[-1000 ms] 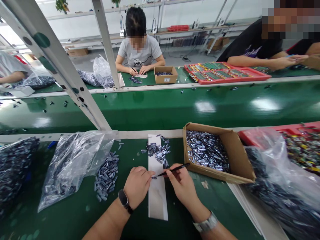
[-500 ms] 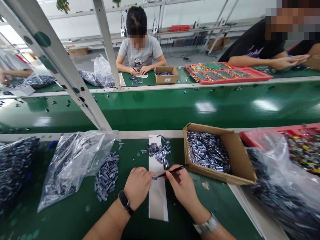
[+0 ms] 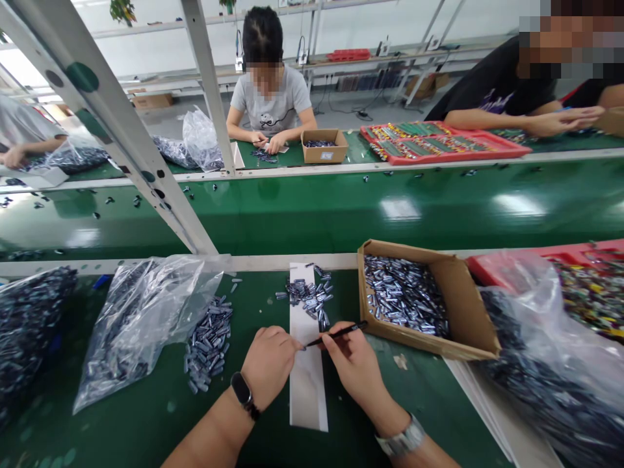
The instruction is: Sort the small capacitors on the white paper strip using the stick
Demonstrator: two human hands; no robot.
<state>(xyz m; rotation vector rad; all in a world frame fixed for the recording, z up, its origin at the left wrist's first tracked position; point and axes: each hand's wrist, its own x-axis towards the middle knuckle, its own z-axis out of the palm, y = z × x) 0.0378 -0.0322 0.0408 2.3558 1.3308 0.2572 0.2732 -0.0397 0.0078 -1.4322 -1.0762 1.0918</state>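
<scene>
Green assembly-line bench (image 3: 146,429) under both hands, right hand's (image 3: 355,370) grip narrow on black tweezers (image 3: 336,334), left hand's (image 3: 270,364) grip unclear

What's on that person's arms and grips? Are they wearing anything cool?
The left grip and the right grip are bare hands with no gloves, and no sleeves show on the arms. The left wrist wears a watch with a black band and a dark, rounded-rectangle face. The right wrist wears a silver metal watch with a chunky link band.
</scene>
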